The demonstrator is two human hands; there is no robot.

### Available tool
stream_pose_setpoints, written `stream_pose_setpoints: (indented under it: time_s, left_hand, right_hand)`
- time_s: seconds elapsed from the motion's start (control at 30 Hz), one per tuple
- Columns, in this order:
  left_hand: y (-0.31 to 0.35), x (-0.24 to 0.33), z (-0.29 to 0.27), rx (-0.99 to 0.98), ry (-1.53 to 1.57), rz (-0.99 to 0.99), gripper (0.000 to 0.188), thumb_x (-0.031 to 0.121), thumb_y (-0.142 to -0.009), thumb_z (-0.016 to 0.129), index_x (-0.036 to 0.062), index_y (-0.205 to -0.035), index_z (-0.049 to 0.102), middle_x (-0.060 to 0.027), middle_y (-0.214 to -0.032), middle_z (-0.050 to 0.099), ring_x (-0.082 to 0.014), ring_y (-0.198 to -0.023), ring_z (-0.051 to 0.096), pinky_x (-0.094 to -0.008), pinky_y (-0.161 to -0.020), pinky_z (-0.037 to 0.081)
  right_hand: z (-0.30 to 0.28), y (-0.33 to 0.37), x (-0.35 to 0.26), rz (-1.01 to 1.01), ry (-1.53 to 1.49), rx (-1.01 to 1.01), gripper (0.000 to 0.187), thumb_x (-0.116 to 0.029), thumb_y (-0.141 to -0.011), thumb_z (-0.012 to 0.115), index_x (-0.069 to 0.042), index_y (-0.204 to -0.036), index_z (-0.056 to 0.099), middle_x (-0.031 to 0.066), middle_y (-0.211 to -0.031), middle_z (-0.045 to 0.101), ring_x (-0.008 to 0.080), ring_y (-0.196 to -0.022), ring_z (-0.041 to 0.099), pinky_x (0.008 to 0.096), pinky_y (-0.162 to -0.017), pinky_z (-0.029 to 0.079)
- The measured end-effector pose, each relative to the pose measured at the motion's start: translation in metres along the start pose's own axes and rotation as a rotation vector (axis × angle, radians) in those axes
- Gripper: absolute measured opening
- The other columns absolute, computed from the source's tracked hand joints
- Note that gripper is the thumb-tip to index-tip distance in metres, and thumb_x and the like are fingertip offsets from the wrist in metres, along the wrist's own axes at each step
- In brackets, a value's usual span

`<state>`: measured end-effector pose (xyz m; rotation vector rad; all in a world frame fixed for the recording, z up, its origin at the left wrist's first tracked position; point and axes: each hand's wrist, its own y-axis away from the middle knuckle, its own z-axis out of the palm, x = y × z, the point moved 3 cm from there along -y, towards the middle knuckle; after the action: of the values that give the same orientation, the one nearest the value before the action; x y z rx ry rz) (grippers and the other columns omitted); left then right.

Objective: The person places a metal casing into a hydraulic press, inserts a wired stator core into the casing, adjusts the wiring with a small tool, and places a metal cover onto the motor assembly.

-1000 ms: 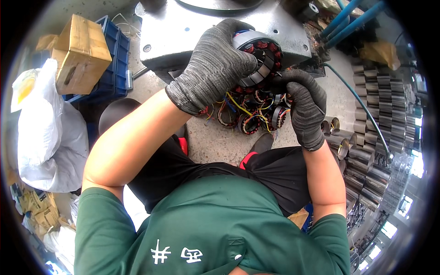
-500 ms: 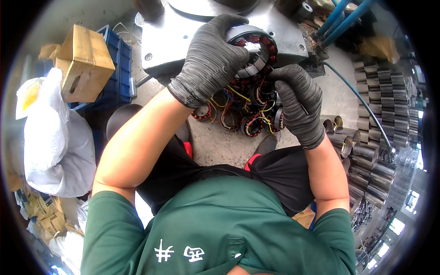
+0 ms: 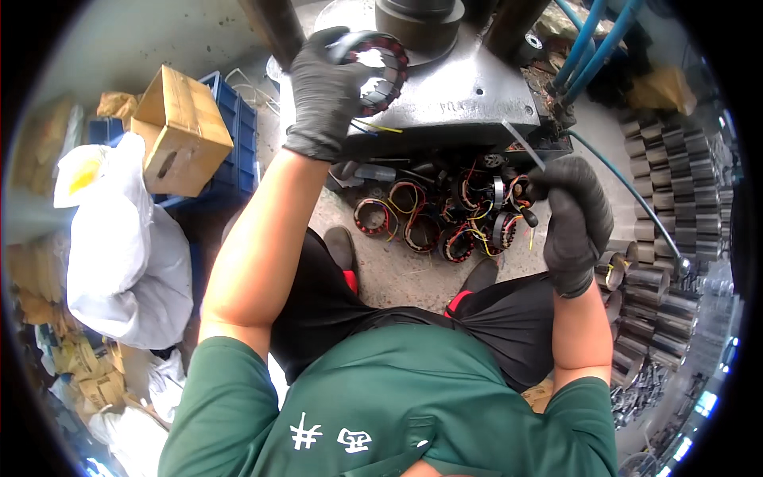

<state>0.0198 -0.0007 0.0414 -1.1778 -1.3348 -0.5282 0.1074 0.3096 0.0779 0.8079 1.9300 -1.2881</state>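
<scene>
My left hand (image 3: 324, 95), in a dark grey work glove, grips a ring-shaped motor stator (image 3: 391, 83) with red and dark windings. The ring is tilted above the left part of a metal machine plate (image 3: 465, 99), and yellow and blue wires hang beneath it. My gloved right hand (image 3: 579, 219) is closed round a thin metal rod (image 3: 522, 145) whose tip points up and left toward the plate's right front edge. The rest of the rod is hidden in the fist. On the floor between my feet lie several more wired stators (image 3: 457, 242).
A round steel column (image 3: 420, 32) stands at the plate's back. Blue hoses (image 3: 596, 48) run at the upper right. Stacked metal cylinders (image 3: 675, 207) line the right side. At left are a cardboard box (image 3: 187, 143), blue crate (image 3: 234, 131) and white sack (image 3: 123, 254).
My left hand has carried the stator left, away from my right hand. My right hand has moved right and down, and the metal rod now shows. The whole view has shifted slightly.
</scene>
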Motion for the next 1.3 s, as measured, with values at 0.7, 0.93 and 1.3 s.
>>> stream_pose_setpoints:
  time_s: [0.7,0.93,1.3]
  left_hand:
    - [0.068,0.028,0.056,-0.351,0.857,-0.365,0.061,-0.001,-0.079,0.064,0.0022,-0.138,0.053,-0.0048,-0.095,0.061,-0.0187,-0.078,0.067,-0.0311,-0.073,0.059]
    - [0.082,0.041,0.058,-0.445,0.632,-0.202,0.063,0.019,-0.096,0.07,-0.0005,-0.144,0.034,-0.0178,-0.128,0.058,-0.0208,-0.109,0.064,-0.0344,-0.092,0.058]
    - [0.085,0.02,0.06,-0.56,0.446,-0.486,0.066,0.024,-0.091,0.079,-0.0011,-0.141,0.042,-0.0169,-0.119,0.062,-0.0201,-0.105,0.064,-0.0327,-0.087,0.057]
  right_hand:
    - [0.045,-0.022,0.059,0.488,-0.371,0.14,0.052,-0.035,-0.094,0.077,0.001,-0.13,0.064,0.0072,-0.109,0.072,0.0122,-0.1,0.066,0.0288,-0.091,0.054]
    - [0.03,-0.029,0.066,0.475,-0.359,0.279,0.039,-0.027,-0.093,0.076,-0.001,-0.121,0.07,0.0043,-0.1,0.073,0.0105,-0.091,0.066,0.0279,-0.083,0.054]
    - [0.013,-0.04,0.068,0.206,0.181,0.095,0.054,-0.029,-0.082,0.089,0.004,-0.12,0.069,0.014,-0.099,0.074,0.0192,-0.092,0.071,0.0344,-0.083,0.058]
